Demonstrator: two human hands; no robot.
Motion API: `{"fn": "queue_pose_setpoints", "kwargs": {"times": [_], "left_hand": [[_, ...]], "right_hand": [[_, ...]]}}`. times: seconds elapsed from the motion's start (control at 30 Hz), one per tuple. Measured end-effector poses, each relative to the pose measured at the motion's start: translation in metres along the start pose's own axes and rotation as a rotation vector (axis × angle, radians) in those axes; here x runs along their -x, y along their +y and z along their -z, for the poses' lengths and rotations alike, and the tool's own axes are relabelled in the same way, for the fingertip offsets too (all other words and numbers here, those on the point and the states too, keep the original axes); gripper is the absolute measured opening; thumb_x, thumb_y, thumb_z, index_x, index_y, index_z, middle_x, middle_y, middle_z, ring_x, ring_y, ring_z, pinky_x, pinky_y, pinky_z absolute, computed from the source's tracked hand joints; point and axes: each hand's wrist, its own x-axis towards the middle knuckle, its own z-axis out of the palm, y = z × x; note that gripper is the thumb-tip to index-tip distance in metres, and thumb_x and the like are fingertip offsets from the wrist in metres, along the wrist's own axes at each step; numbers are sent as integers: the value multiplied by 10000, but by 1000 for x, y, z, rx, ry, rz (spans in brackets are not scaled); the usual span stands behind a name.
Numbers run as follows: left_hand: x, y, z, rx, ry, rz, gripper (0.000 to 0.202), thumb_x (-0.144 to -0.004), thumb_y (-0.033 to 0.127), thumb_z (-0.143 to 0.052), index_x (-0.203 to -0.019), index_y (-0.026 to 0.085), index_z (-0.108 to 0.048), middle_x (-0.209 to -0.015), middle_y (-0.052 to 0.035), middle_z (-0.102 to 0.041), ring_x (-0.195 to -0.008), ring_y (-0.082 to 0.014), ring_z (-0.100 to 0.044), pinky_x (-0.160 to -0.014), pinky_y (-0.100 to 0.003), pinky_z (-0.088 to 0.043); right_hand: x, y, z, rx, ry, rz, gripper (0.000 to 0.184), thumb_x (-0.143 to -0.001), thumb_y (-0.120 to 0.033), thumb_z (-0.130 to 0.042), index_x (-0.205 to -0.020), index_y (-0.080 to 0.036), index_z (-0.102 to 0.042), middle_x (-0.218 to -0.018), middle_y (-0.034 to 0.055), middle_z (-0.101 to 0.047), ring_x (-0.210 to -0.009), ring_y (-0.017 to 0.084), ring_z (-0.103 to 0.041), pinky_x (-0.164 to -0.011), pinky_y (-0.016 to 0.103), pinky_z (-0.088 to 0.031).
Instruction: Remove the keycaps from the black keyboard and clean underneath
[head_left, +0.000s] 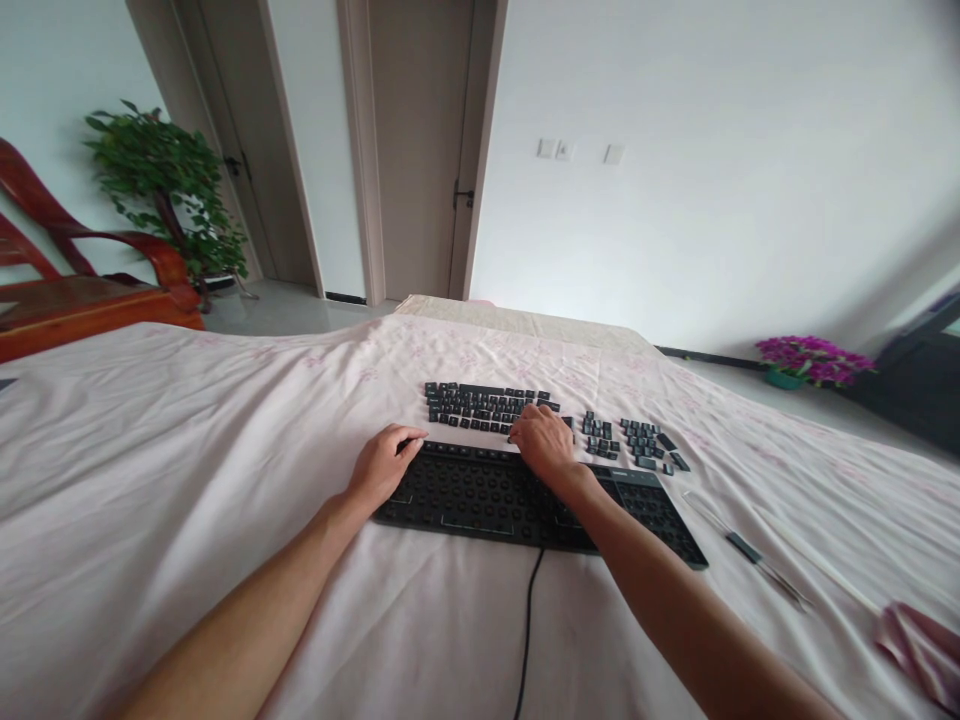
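A black keyboard (472, 492) lies on the cloth in front of me, most of its key positions bare of caps. At its far left corner, my left hand (384, 465) grips the edge, with the thumb lying along the far side. Loose black keycaps (480, 408) are laid out in rows beyond the keyboard. My right hand (544, 437) reaches over the keyboard to the near edge of these rows. Its fingers are curled together at a small dark keycap (511, 438), mostly hidden by the fingertips. Smaller groups of keycaps (600, 435) lie to the right.
A wire puller with a dark handle (742, 546) lies right of the keyboard. The keyboard's cable (529, 620) runs towards me. Pink fabric (919, 650) sits at the right on the wrinkled bedsheet (225, 450). Beyond are a wooden chair (90, 270), plants and doors.
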Motion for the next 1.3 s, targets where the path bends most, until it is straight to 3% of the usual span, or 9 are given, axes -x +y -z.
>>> {"fn": "queue_pose_setpoints", "kwargs": {"times": [0.2, 0.3, 0.37, 0.47, 0.57, 0.7, 0.8, 1.0, 1.3], "left_hand": [[-1, 2, 2, -68, 10, -38, 245, -889, 289, -491, -972, 228, -713, -1033, -41, -715, -986, -202, -652, -920, -339, -494], [-2, 7, 5, -143, 40, -78, 212, -873, 257, -528, -973, 237, -713, -1023, -49, -714, -988, -219, -642, -923, -367, -489], [-2, 15, 7, -148, 75, -122, 196, -849, 233, -573, -988, 247, -710, -1031, -48, -710, -1003, -226, -633, -940, -382, -482], [2, 37, 7, -7, 108, -205, 269, -831, 221, -618, -1091, 255, -679, -1097, -47, -688, -1030, -214, -626, -953, -369, -489], [8, 61, 5, 202, 71, -262, 416, -813, 250, -671, -1225, 261, -608, -1088, -43, -675, -900, -173, -654, -829, -313, -545], [15, 80, 5, 295, 111, -306, 267, -810, 274, -692, -1074, 233, -675, -999, -45, -682, -810, -157, -652, -753, -288, -553], [16, 82, 7, 278, 118, -347, 123, -824, 298, -680, -912, 216, -706, -915, -53, -689, -853, -180, -655, -779, -306, -550], [18, 81, 7, 239, 102, -380, 114, -819, 282, -683, -908, 212, -697, -906, -56, -689, -882, -187, -653, -775, -305, -554], [18, 79, 4, 142, 118, -438, 134, -842, 160, -644, -959, 212, -680, -901, -34, -672, -824, -145, -640, -732, -261, -542]], "right_hand": [[-2, 1, 3, 45, 0, 95, 217, -885, -206, -552, -769, -194, -734, -949, 98, -648, -945, 230, -530, -780, 325, -376], [0, 0, 7, -67, 51, 48, 190, -869, -224, -577, -763, -212, -735, -964, 80, -653, -972, 226, -538, -808, 321, -376], [4, -5, 11, -299, 110, -62, 157, -846, -264, -605, -774, -225, -739, -974, 55, -658, -961, 210, -556, -807, 310, -384], [13, -23, 17, -912, 101, -225, 173, -781, -362, -660, -785, -202, -725, -856, 27, -666, -805, 165, -575, -737, 284, -408], [25, -46, 20, -1461, -69, -309, 290, -690, -455, -729, -731, -172, -682, -650, -8, -596, -602, 107, -478, -574, 238, -359], [40, -68, 21, -1779, -307, -388, 380, -570, -470, -820, -656, -165, -610, -542, -47, -477, -502, 65, -346, -444, 208, -189], [44, -75, 21, -1899, -422, -444, 403, -543, -435, -856, -685, -168, -590, -558, -49, -491, -503, 61, -376, -433, 189, -192], [47, -79, 21, -2048, -570, -571, 368, -577, -353, -860, -760, -173, -595, -667, -33, -580, -520, 57, -434, -431, 166, -221], [51, -80, 21, -2065, -443, -557, 395, -525, -342, -884, -761, -157, -628, -623, -55, -533, -512, 45, -409, -423, 160, -226]]}}
